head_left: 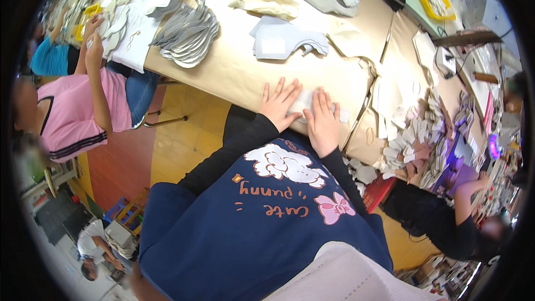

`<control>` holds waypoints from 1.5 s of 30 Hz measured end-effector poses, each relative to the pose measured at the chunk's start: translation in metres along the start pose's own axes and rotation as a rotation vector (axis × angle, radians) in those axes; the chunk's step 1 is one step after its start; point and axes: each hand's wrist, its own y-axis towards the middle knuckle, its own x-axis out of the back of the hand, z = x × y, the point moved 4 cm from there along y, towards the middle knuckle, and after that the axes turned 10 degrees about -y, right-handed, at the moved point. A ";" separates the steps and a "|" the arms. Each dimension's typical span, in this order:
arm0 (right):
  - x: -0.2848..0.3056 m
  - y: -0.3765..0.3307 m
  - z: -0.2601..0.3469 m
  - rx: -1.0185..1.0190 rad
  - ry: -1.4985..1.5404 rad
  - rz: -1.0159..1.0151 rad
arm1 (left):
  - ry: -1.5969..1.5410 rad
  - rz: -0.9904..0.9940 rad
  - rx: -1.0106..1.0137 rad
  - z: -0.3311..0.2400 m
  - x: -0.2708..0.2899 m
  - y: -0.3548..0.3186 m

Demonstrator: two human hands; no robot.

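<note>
The white piece (pixel 304 100) lies near the edge of the desk (pixel 223 75), partly under the left grip (pixel 280 104), spread flat, and the right grip (pixel 322 118), also flat, and it seems light, thin and soft, so best held by an uncovered edge.

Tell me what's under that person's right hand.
Pale, flat material shows on both sides of the right hand, over tan paper table covering. Whatever the hand itself covers cannot be seen.
</note>
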 end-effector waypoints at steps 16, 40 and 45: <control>0.234 -0.069 0.040 0.876 0.794 -0.695 | -0.579 -0.362 0.382 0.124 0.126 -0.012; 0.272 -0.076 0.028 1.123 0.798 -0.565 | -0.311 -0.141 -0.087 0.072 0.089 0.088; 0.301 -0.056 0.027 1.216 0.794 -0.515 | -0.279 -0.610 -0.346 0.030 0.114 0.066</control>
